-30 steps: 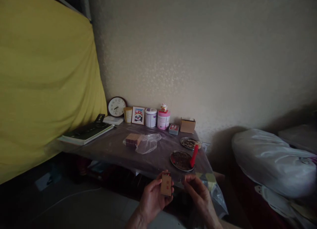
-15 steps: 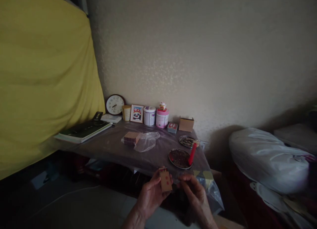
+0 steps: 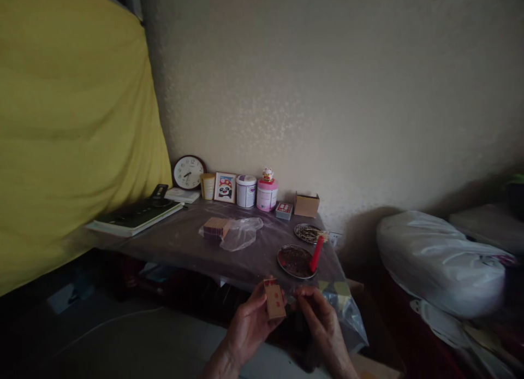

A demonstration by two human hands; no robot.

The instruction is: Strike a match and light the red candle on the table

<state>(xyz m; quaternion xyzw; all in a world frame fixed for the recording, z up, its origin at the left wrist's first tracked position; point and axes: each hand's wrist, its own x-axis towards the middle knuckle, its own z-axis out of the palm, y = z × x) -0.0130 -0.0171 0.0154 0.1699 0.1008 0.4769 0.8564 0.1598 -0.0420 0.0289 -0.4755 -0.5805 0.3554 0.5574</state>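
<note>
A small tan matchbox with red marks is tilted in my left hand, whose fingers close around its sides. Red match heads show along its far end. Just right of the box, my right hand has thumb and forefinger pinched together. Whatever lies between those fingertips is too small and dark to make out. Beyond the hands, a red candle stands tilted at the right side of a round metal plate. Behind it, another metal plate holds several thin sticks, probably matches.
On the plastic-covered table lies a stack of small boxes beside a clear plastic bag. A clock, a picture frame, tins and an open carton line the wall. A dark book lies left.
The view has shifted slightly. My right fingertips have moved a little closer to the matchbox. My left hand keeps its hold on the box.
</note>
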